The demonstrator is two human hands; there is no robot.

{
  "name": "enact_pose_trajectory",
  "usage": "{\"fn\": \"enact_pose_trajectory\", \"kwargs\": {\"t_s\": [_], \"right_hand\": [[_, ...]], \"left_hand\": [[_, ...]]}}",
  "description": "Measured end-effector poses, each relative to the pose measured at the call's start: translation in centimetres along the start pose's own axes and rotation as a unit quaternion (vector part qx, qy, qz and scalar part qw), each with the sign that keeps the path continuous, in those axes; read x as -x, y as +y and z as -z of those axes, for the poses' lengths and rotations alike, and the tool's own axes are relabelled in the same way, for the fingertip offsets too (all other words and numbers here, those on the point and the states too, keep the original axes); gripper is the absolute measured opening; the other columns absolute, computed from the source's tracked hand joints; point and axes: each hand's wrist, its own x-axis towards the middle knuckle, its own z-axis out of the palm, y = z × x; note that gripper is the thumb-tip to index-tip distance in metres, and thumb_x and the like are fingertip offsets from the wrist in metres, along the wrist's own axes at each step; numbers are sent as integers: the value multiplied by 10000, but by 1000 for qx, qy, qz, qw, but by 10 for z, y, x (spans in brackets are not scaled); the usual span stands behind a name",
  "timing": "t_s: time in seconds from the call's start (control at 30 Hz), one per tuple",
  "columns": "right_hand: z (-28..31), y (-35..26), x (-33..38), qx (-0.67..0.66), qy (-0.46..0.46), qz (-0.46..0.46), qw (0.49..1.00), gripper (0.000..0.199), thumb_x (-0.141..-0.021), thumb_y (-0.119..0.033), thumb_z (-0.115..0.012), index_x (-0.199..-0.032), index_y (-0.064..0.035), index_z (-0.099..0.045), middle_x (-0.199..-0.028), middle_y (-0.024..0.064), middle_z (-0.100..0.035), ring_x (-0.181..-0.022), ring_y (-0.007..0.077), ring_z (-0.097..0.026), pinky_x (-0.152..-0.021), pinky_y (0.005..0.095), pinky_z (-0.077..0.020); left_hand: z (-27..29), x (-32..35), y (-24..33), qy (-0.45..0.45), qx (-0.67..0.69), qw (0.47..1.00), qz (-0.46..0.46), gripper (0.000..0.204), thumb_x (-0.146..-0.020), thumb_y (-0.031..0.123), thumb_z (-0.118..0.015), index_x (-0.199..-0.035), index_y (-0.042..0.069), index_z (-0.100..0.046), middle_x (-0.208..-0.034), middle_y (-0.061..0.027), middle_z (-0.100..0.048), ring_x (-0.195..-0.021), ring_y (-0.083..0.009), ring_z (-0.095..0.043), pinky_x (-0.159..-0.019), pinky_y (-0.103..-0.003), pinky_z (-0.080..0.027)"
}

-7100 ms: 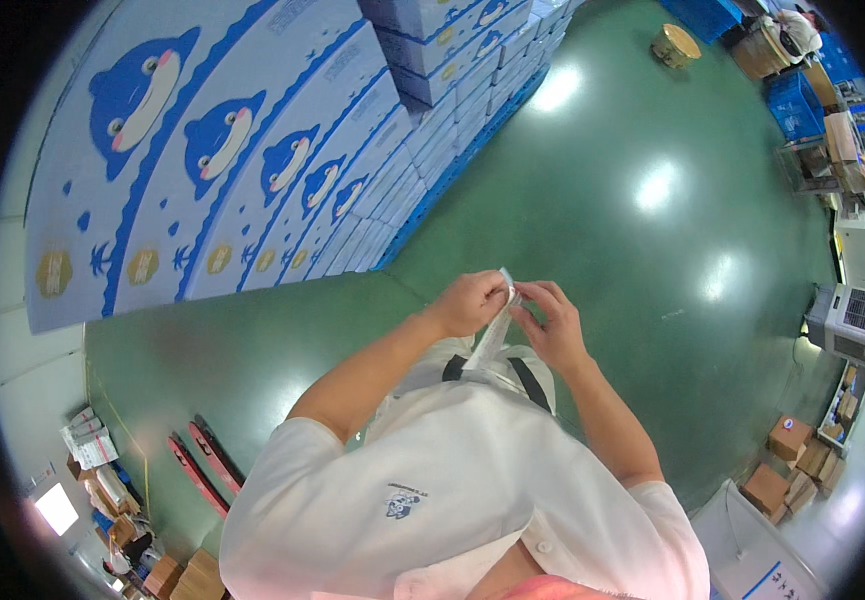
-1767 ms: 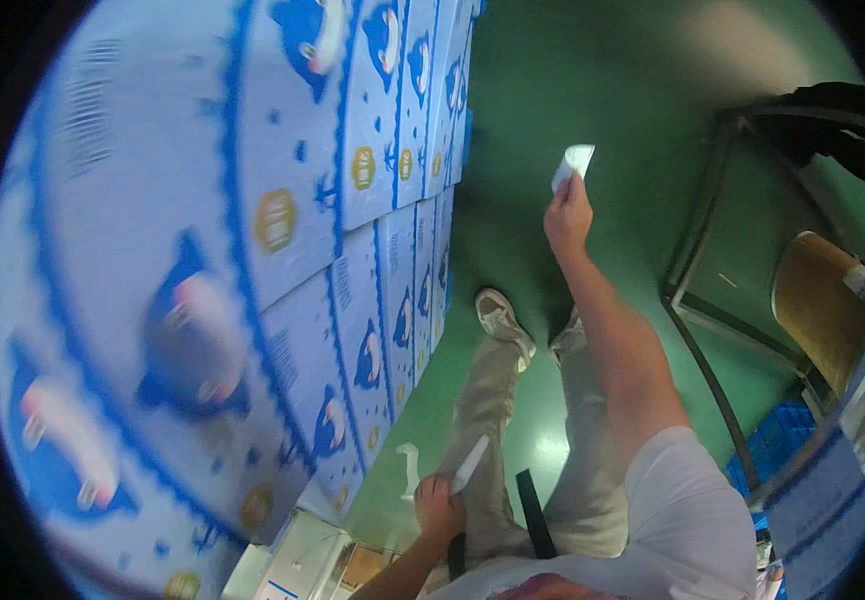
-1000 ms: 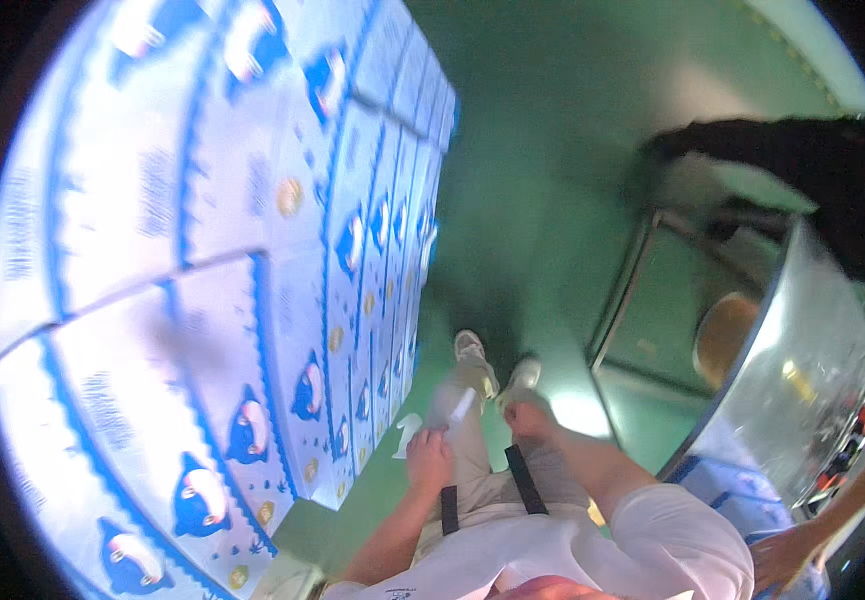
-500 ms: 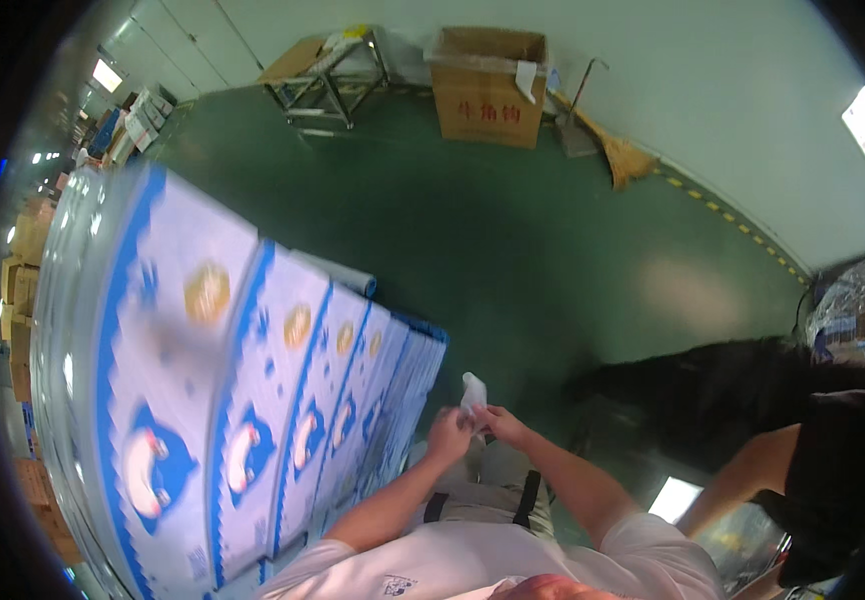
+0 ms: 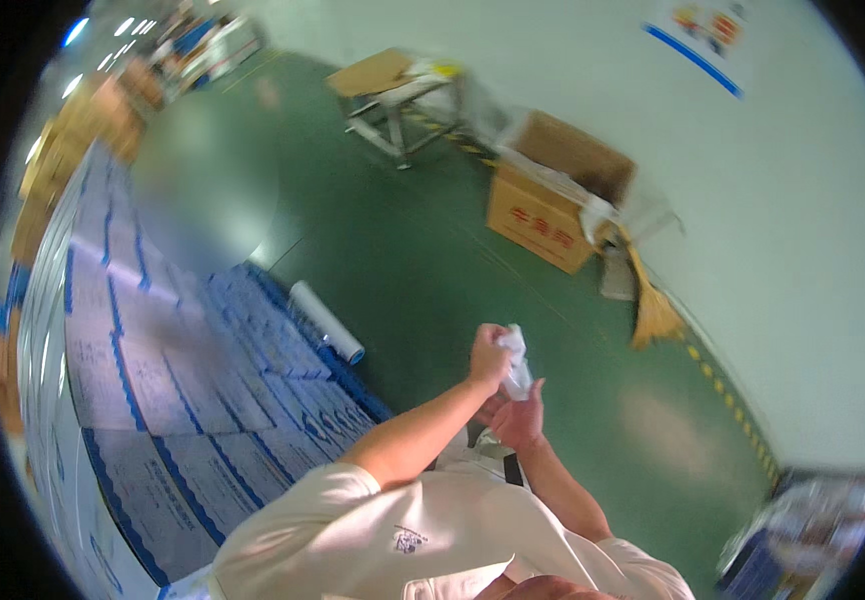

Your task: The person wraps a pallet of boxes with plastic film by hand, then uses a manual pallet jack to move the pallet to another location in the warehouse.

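My left hand (image 5: 492, 358) is closed round a crumpled white piece of thin material (image 5: 518, 372), held out in front of my body. Whether it is film, a bag or a glove cannot be made out. My right hand (image 5: 521, 420) is just below, thumb raised and fingers apart, next to the lower end of the white piece. Left of my arms stands a large stack of white and blue cartons (image 5: 193, 380).
By the stack's far edge a white roll (image 5: 327, 322) lies near blue pallet edging. Ahead, along the wall, are a metal-framed stand (image 5: 393, 125), a large open cardboard box (image 5: 538, 225), a broom (image 5: 656, 318) and a dustpan (image 5: 617, 273). Wrapped goods (image 5: 803, 540) stand at lower right.
My view has turned, and the person at the right is out of view. Both hands have risen outward. My right hand has come off the white piece, which my left hand holds.
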Motion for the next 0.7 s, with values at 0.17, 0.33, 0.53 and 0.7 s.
{"fn": "enact_pose_trajectory", "kwargs": {"t_s": [0.17, 0.33, 0.53, 0.7], "right_hand": [[1, -83, -131, 290, 197, 15, 936, 473, -953, -451, -475, -1179, -48, -578, -1113, 94, -640, -996, 244, -622, -855, 387, -501], [2, -160, -238, 534, 270, 54, 799, 354, -841, -285, -590, -1028, 15, -613, -992, 112, -639, -892, 229, -626, -726, 416, -505], [25, -376, -346, 679, 233, 61, 693, 343, -845, -287, -611, -1074, -32, -603, -908, 84, -597, -787, 217, -598, -665, 373, -499], [-13, -581, -452, 520, 213, 72, 824, 339, -900, -290, -582, -1133, -44, -585, -1063, 120, -622, -945, 226, -613, -714, 367, -506]], "left_hand": [[5, -67, -32, -104, -262, 952, -120, 232, -780, 74, -590, -999, 10, -548, -977, -260, -595, -946, -400, -592, -807, -446, -470], [11, -181, -18, -292, -337, 890, -93, 469, -811, 310, -644, -1161, 9, -557, -1152, -254, -572, -1077, -415, -546, -906, -474, -454], [53, -294, -20, -177, -317, 923, 129, 470, -859, 402, -548, -1115, 18, -633, -1123, -205, -644, -1059, -374, -605, -911, -462, -478], [143, -367, -25, -62, -398, 880, 250, 369, -833, 274, -537, -1079, 24, -652, -1141, -213, -638, -1056, -385, -606, -894, -482, -489]]}}
